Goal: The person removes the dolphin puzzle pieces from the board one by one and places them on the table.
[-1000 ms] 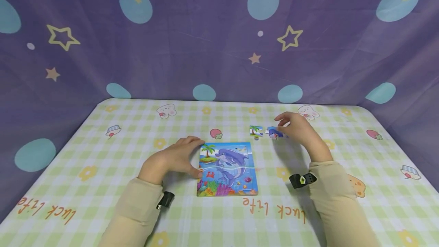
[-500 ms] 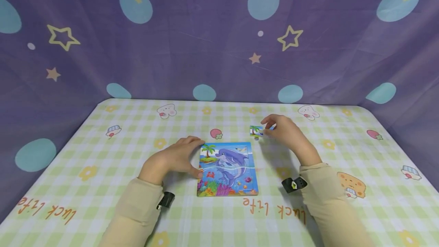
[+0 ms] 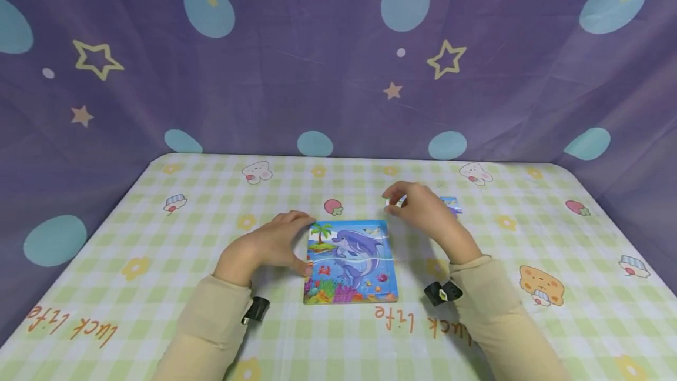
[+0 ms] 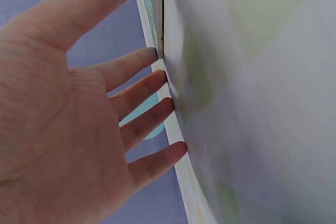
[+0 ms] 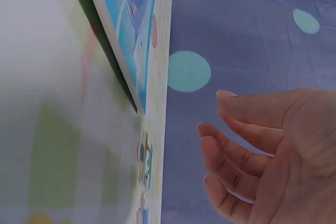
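A dolphin jigsaw puzzle (image 3: 346, 260) lies flat in its tray-like board in the middle of the table. At its left side rests my left hand (image 3: 270, 246), thumb and fingers spread; in the left wrist view the fingers are nearly straight and the index fingertip touches the board's corner (image 4: 160, 45). My right hand (image 3: 420, 207) hovers above loose puzzle pieces behind the board's right corner. Its fingers are loosely bent with nothing between them in the right wrist view. A palm-tree piece (image 5: 146, 161) lies below, mostly covered by the hand in the head view.
Another loose piece (image 3: 451, 203), blue with purple, lies to the right of my right hand. A checked tablecloth (image 3: 174, 263) covers the table. A purple curtain (image 3: 317, 75) with stars and ovals hangs behind it.
My right hand has moved left along the loose pieces, from the dolphin piece to above the palm-tree piece. The piece at right has come into sight. My left hand and the board stay put.
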### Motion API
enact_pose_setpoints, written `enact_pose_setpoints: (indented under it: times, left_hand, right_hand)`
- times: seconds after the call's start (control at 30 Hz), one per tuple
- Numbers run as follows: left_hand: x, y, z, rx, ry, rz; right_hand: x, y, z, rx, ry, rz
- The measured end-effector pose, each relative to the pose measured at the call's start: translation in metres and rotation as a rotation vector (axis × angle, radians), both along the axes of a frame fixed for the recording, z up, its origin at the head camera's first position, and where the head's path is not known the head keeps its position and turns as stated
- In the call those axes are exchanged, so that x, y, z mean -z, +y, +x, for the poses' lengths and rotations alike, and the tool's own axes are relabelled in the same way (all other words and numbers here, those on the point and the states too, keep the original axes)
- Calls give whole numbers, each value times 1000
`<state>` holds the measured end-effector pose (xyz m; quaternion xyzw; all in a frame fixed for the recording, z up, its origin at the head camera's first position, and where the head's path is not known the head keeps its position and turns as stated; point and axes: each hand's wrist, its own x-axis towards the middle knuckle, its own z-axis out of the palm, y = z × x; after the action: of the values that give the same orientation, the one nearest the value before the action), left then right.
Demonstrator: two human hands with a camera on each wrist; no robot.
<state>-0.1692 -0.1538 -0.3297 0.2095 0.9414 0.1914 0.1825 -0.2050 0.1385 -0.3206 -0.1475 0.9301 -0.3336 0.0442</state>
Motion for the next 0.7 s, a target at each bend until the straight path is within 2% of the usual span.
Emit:
enact_pose_setpoints:
  times: [0.33,0.7]
  left_hand:
    - [1,0,0,-2,-1,3]
    - [1,1,-1,-8,-4,-3]
  right_hand:
    - [5,-22,9,-68,-14,-53]
    - [12,-38,15,-184,-77,-188]
